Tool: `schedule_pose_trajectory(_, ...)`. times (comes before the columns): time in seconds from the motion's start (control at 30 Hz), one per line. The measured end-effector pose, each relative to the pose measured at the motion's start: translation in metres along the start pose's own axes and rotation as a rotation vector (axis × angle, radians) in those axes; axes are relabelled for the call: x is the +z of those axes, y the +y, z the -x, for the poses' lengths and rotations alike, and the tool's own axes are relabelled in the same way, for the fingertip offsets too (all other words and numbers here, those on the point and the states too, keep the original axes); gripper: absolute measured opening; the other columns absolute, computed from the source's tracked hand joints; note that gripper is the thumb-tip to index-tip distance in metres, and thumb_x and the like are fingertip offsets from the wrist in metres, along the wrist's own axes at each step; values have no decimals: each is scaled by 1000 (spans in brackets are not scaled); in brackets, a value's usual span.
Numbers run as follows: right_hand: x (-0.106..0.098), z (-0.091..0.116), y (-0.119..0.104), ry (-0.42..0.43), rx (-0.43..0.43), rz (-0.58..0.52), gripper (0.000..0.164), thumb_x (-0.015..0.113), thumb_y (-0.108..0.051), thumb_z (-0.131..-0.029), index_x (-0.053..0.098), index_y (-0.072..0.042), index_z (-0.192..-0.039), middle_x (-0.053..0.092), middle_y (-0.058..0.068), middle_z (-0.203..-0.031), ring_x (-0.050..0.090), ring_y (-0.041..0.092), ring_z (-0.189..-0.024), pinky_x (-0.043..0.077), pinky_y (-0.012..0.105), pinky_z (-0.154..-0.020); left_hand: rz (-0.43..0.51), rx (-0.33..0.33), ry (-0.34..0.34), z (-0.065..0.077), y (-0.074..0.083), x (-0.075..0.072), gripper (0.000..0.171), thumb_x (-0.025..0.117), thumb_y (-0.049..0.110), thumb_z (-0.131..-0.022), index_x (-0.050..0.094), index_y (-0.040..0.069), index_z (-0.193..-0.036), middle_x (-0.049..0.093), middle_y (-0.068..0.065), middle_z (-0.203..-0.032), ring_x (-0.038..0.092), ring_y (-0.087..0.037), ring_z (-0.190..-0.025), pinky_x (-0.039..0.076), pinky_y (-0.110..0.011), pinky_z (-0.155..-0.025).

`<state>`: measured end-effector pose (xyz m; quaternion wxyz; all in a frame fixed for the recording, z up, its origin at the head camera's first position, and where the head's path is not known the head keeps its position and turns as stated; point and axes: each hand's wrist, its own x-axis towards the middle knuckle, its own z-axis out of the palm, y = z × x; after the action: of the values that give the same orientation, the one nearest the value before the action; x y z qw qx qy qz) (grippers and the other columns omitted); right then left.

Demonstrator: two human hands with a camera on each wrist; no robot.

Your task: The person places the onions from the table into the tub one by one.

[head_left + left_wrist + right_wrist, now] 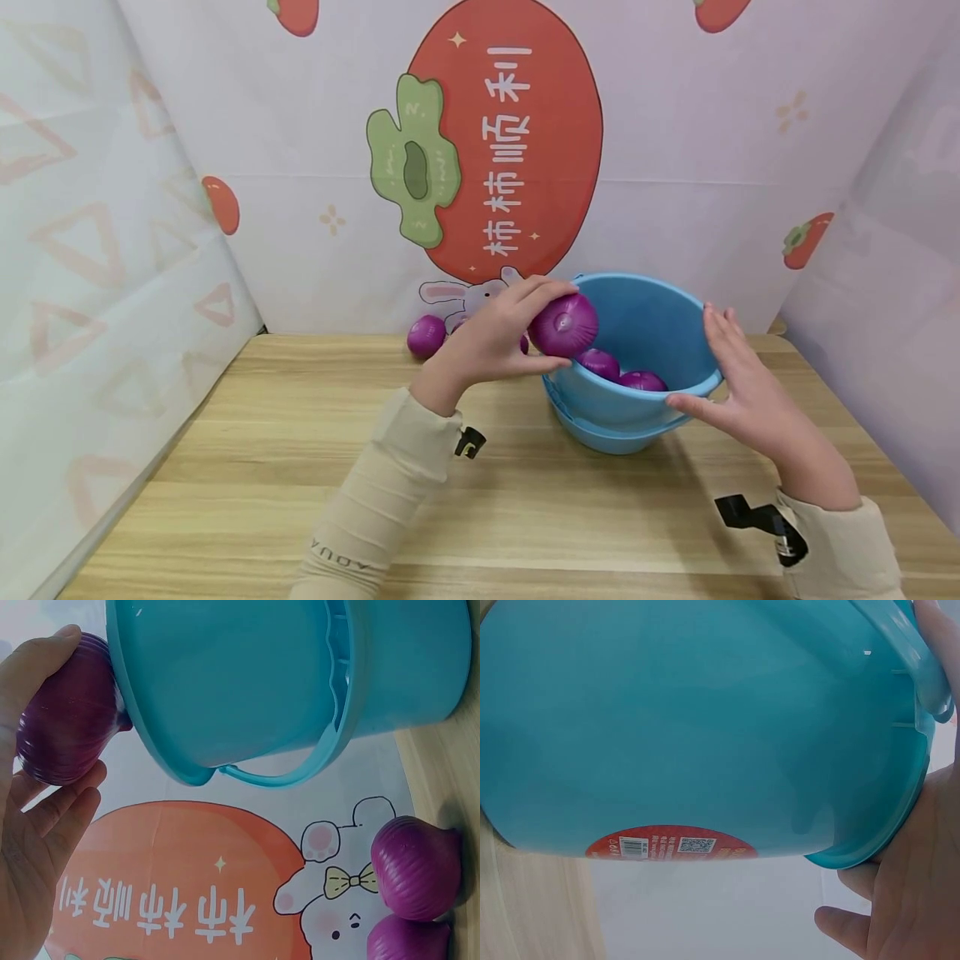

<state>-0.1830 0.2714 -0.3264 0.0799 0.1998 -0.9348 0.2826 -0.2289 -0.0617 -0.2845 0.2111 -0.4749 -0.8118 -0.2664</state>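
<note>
- table [247, 467]: tan, streaky wood grain
- onions [426, 337] by its back edge — purple all over
- bucket [630, 414]: plain light blue
- backdrop [675, 142]: whitish, big orange-red fruit print [540, 150]

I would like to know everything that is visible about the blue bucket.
The blue bucket looks like smooth plastic. It has a round rim, a handle folded down and a red label with barcode. It stands mouth up on the wooden table, right of centre, with at least two purple onions inside. The right hand touches its rim.
</note>
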Motion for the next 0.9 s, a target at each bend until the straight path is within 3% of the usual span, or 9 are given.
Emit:
schedule_pose_trajectory(0.2, -1, 2, 0, 0, 7, -11, 114, 76, -39, -83, -5, -13, -160, -6, 14, -168, -16, 35, -154, 10, 85, -101, 6, -7, -26, -6, 4, 5, 80, 86, 34, -77, 48, 9, -142, 51, -8, -140, 48, -18, -130, 53, -25, -99)
schedule_pose_trajectory(0.53, 0, 1, -1, 1, 1, 6, 114, 75, -41, -84, -4, -11, -160, -5, 15, -168, -16, 36, -154, 14, 85, -98, 22, -13, -37, -14, 9, 11, 79, 85, 37, -77, 48, 11, -142, 51, -6, -138, 49, -15, -128, 52, -23, -98)
schedule_pose_trajectory(0.9, 1, 1, -1, 6, -13, -1, 113, 75, -40, -84, -4, -11, -160, -5, 16, -167, -16, 36, -153, 10, 85, -100, 77, -12, -37, -27, 13, 25, 80, 86, 36, -76, 46, 11, -142, 53, -6, -136, 49, -12, -127, 51, -19, -97)
